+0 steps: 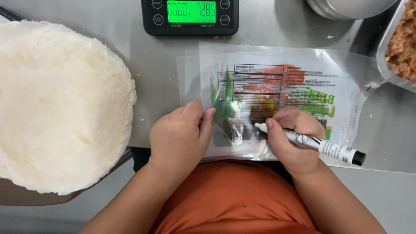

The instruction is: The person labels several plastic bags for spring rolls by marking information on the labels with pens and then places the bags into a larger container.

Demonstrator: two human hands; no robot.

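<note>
A stack of clear plastic bags [277, 82] with printed labels lies flat on the steel table, its near edge at my body. My left hand [180, 136] rests on the left near corner of the top bag, fingers pressing it down. My right hand [292, 138] grips a white marker pen [323, 147] with a black end, its tip touching the bag near the lower label area.
A large pile of white flat rounds [56, 104] fills the left side. A black digital scale [190, 16] with a green display sits at the top. A metal pot [346, 8] and a tray of reddish minced food [401, 43] are at the top right.
</note>
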